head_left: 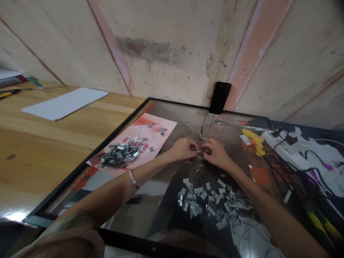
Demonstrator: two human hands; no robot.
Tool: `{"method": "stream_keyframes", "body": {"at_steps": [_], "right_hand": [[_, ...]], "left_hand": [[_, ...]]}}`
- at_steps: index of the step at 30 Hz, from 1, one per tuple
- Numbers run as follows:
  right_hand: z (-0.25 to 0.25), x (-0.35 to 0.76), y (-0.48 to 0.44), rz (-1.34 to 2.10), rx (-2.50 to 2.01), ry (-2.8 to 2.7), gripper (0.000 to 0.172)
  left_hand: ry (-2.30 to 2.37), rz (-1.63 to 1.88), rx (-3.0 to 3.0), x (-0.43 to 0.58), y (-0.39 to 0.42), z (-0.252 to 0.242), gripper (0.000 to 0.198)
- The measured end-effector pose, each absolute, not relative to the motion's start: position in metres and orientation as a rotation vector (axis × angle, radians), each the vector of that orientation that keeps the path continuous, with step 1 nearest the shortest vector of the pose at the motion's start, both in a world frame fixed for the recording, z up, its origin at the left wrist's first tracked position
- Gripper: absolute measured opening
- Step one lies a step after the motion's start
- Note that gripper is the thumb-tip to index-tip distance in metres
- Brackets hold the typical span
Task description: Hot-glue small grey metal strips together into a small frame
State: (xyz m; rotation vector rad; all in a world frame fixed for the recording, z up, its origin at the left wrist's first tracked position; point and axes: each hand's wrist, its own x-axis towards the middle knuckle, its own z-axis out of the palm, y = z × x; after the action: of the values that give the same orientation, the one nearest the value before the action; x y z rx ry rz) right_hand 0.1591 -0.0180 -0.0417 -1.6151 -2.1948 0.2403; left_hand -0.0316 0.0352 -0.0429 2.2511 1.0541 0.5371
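My left hand (pixel 185 147) and my right hand (pixel 216 152) meet over the far middle of a glass tabletop (pixel 172 118), fingers curled in a pinch. Both close on a small grey metal piece (pixel 200 151) between them; a dark bit shows under my right fingers. A silver bracelet (pixel 133 178) sits on my left wrist. Several loose grey metal clips (pixel 209 204) lie scattered on the glass near my right forearm. A heap of similar clips (pixel 119 154) rests on a pink paper sheet (pixel 150 138) to the left.
A yellow glue gun (pixel 254 141) lies at the right beside a white power strip (pixel 285 147) and tangled cables. A black phone (pixel 219 97) leans on the wall. White paper (pixel 64 103) lies on the wooden table (pixel 40 150) at left.
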Motion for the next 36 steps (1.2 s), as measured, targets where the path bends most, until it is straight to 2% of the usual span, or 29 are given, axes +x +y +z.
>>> {"method": "stream_keyframes", "body": {"at_steps": [36], "right_hand": [[-0.0420,0.1646,-0.0147,0.346,-1.563,-2.182,0.011]], "left_hand": [[1.020,0.500,2.248,-0.0344,0.0379,-0.0404,0.019]]}}
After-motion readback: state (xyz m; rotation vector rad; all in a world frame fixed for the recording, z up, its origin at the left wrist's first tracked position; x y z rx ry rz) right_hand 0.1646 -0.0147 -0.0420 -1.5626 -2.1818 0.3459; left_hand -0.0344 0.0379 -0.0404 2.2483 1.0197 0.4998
